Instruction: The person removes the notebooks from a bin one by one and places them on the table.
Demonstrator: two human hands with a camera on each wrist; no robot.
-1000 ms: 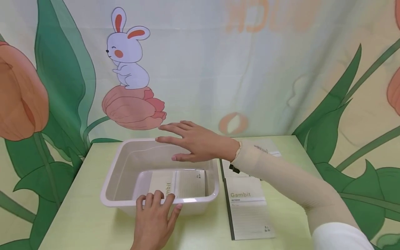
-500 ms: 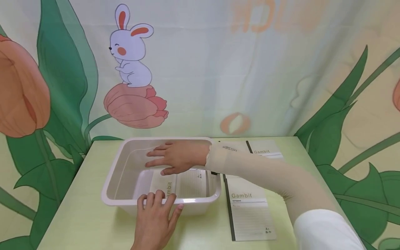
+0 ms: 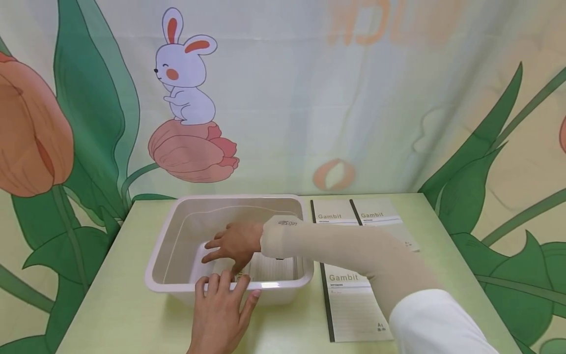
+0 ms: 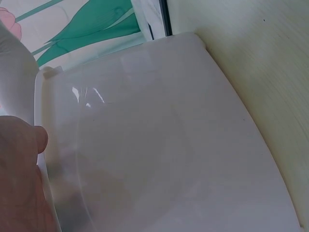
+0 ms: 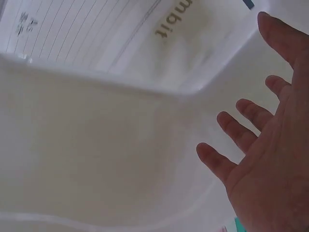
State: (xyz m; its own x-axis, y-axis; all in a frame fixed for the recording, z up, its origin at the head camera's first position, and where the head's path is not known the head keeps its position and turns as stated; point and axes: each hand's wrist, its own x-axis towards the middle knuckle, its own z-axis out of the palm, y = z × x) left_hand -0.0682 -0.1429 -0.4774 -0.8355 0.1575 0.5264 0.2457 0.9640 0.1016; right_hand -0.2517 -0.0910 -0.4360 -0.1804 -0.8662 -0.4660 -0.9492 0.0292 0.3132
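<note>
A whitish plastic basin [image 3: 283, 284] stands on the table. My left hand [image 3: 218, 312] grips its near rim, fingers hooked over the edge; the left wrist view shows the thumb [image 4: 42, 139] against the outside of the rim. Inside the basin lies a Gambit notebook [image 3: 274, 268], partly covered by my right hand [image 3: 239, 243]. That hand is lowered into the basin with its fingers spread, holding nothing. In the right wrist view the notebook [image 5: 96, 34] lies flat on the basin floor, apart from the fingers. Whether others lie beneath it cannot be told.
Right of the basin, a Gambit notebook [image 3: 358, 307] with a dark spine lies near the front. Two more, a left one [image 3: 331, 207] and a right one [image 3: 378, 206], lie behind it, partly under my right sleeve. A printed curtain [image 3: 274, 98] hangs behind the table.
My right hand has moved down and slightly left, from above the basin's back rim into the basin, fingers still spread. My left hand has stayed on the near rim.
</note>
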